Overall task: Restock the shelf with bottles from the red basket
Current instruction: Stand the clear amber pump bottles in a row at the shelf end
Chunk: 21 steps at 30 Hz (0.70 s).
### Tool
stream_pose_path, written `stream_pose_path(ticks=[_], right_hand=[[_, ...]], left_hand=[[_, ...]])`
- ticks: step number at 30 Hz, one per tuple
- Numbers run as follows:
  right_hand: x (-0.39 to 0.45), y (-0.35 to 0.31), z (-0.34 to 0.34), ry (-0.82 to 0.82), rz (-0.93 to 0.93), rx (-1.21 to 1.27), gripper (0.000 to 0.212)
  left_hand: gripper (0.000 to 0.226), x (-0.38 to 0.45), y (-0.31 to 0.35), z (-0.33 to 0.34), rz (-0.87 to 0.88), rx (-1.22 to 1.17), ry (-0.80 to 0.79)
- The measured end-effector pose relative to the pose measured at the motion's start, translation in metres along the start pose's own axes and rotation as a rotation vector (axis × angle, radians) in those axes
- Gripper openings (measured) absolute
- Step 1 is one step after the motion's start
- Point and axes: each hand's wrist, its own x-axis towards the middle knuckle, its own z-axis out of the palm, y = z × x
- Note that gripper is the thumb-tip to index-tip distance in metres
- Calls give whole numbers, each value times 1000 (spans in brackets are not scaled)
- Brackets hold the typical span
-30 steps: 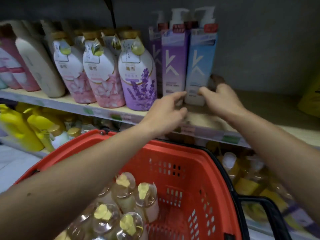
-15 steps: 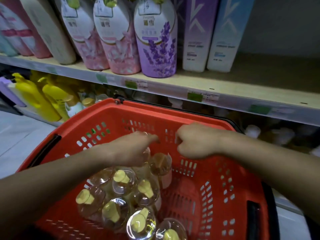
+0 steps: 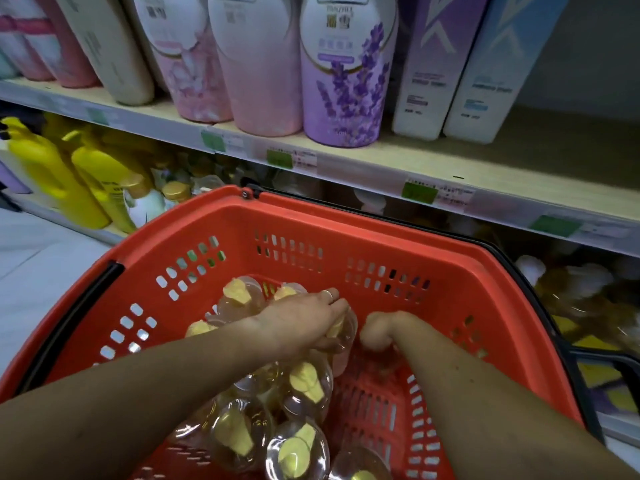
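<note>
Lavender-printed bottle (image 3: pixel 346 81), label illegible

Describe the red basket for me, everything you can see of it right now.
The red basket is moulded plastic with slotted walls and black handles folded down along its rim. It sits below the shelf edge, open side up. Clear bottles with yellow caps crowd its left half. Both hands reach inside: the left hand rests on a bottle, the right hand is curled beside it.

One head-worn wide-angle view looks forward and steeply down from close above the basket (image 3: pixel 398 233), both forearms entering from the bottom edge, with the shelf (image 3: pixel 450 168) crossing the top of the frame just beyond.
</note>
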Motion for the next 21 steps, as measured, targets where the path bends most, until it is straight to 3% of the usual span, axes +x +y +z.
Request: stream_pose_path(ticks=[4, 7, 11, 16, 21], right_hand=[[23, 2, 22, 20, 122, 275, 12], [39, 1, 49, 40, 195, 807, 29], [57, -7, 84, 89, 303, 1382, 25], [56, -12, 91, 102, 330, 1617, 37], [47, -12, 78, -39, 227, 1789, 59]], left_hand=[[31, 1, 4, 2, 18, 30, 39], [54, 1, 4, 1, -16, 28, 16], [72, 3, -4, 5, -34, 10, 22], [40, 7, -8, 10, 39, 47, 205], [36, 6, -6, -13, 18, -132, 369]])
